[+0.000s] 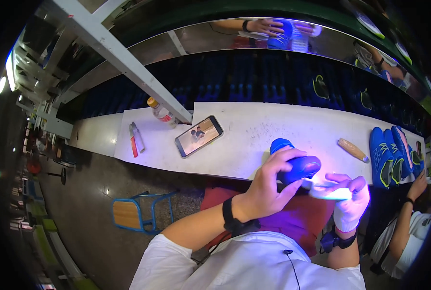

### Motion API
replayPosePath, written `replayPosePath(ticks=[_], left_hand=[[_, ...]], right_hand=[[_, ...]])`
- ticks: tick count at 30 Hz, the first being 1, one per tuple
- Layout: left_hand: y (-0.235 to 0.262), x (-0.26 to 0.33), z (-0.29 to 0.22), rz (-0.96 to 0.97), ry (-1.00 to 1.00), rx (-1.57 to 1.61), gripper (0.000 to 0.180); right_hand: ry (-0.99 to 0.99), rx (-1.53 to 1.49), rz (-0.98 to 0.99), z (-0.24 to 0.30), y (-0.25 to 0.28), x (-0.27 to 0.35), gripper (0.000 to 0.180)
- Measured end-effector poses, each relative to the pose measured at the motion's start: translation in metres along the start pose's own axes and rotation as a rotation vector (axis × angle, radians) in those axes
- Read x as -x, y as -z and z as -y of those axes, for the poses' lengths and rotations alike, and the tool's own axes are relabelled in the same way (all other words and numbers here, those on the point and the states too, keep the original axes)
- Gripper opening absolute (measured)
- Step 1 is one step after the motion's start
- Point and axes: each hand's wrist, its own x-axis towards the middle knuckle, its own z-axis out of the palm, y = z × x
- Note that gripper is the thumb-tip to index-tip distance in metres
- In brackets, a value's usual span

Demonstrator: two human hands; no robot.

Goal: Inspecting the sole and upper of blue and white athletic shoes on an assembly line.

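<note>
My left hand (268, 186) is closed around a dark blue shoe (300, 169), thumb below and fingers over it, above the near edge of the white worktop (234, 140). Just right of it, my right hand (350, 203) wears a white glove, its fingers bent around a pale oblong thing (330, 193) whose kind I cannot make out. Strong violet light falls on the shoe, the pale thing and the glove. The shoe and the pale thing are close together; whether they touch is unclear.
A wooden-handled tool (352, 150) and blue shoes (387, 157) lie to the right, near a co-worker's arm (409, 208). On the left are a phone (199, 137), a bottle (162, 113), a red-handled tool (133, 140) and a slanting metal post (123, 58). A stool (128, 212) stands below.
</note>
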Motion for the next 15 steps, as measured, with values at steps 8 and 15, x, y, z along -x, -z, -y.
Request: replayPosePath(ticks=[8, 15], left_hand=[[0.036, 0.015, -0.044, 0.32, 0.155, -0.365, 0.032], [0.007, 0.054, -0.054, 0.005, 0.31, -0.031, 0.043]], right_hand=[[-0.198, -0.301, 0.098, 0.001, -0.063, -0.014, 0.032], [0.079, 0.011, 0.133, -0.012, -0.077, 0.007, 0.044]])
